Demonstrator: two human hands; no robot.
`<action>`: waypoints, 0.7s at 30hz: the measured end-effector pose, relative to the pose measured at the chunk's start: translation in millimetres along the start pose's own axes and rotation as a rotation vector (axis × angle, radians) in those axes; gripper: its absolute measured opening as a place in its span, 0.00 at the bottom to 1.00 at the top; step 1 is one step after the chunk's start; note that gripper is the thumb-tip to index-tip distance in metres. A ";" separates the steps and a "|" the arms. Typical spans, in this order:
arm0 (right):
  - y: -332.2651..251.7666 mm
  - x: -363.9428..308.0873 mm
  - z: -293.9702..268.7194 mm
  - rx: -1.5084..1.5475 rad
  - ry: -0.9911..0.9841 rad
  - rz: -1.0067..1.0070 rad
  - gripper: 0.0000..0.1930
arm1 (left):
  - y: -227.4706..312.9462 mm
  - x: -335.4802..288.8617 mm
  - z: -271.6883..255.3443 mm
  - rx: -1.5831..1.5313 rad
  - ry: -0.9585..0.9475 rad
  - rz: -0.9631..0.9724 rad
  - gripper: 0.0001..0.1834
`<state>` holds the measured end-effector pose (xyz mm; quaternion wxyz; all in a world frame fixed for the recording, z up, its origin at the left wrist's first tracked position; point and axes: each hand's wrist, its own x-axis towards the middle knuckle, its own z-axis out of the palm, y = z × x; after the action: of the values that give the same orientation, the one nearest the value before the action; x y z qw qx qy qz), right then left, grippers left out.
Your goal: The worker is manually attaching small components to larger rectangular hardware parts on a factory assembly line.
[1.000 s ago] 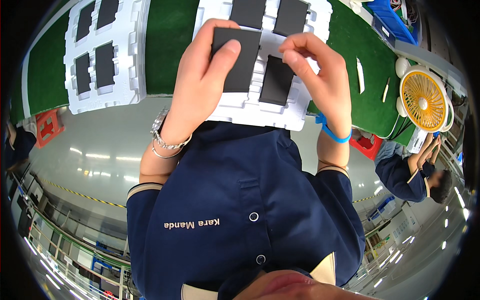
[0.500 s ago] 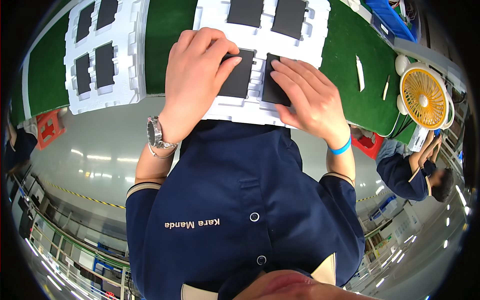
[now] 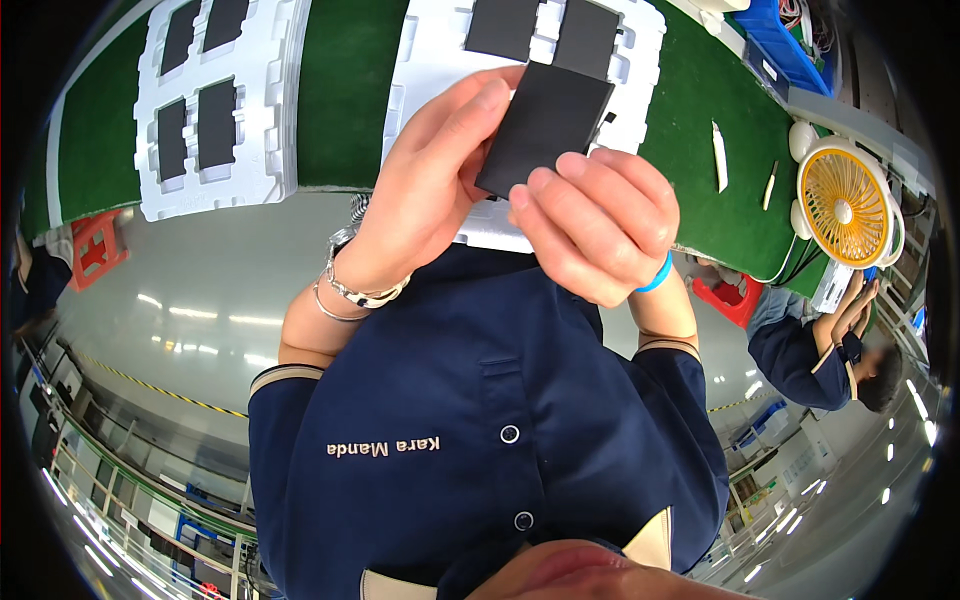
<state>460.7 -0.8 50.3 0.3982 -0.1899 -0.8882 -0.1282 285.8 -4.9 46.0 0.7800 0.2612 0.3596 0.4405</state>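
Note:
Raised above a white moulded tray (image 3: 420,40), a flat black rectangular piece (image 3: 548,125) tilts between my two hands. My left hand (image 3: 445,150) grips its left edge, thumb on top and the other fingers behind. Curled fingers of my right hand (image 3: 605,220) pinch its lower right corner. Two similar black pieces, one at the far left (image 3: 502,28) and one at the far right (image 3: 587,40), lie in the tray's far row. The held piece and my hands cover much of the near row, so I cannot tell what lies there.
A second white tray (image 3: 265,130) with several black pieces sits left on the green mat (image 3: 340,100). To the right lie a white-handled knife (image 3: 719,158) and a thin pen-like tool (image 3: 770,186). Beyond are a yellow-and-white fan (image 3: 846,205), a blue bin (image 3: 785,40) and another person (image 3: 810,345).
A black piece has come up out of the near row and is now held between both hands. My left hand moved right and my right hand closed on the lower corner.

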 end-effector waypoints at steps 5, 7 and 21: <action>-5.0 -2.2 0.9 0.029 0.011 -0.018 0.12 | 1.0 -3.3 -0.6 -0.251 -0.067 -0.103 0.14; 3.3 3.6 -3.1 0.090 -0.006 0.080 0.09 | -1.3 -0.8 0.4 -0.185 -0.006 -0.022 0.13; 4.7 5.4 4.2 0.898 -0.084 1.210 0.07 | -1.2 1.4 1.2 0.546 0.174 0.417 0.13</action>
<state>456.7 6.3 52.1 0.4041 -0.4687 -0.6102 0.4945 287.9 -4.4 45.4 0.5412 0.4895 0.4681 0.4983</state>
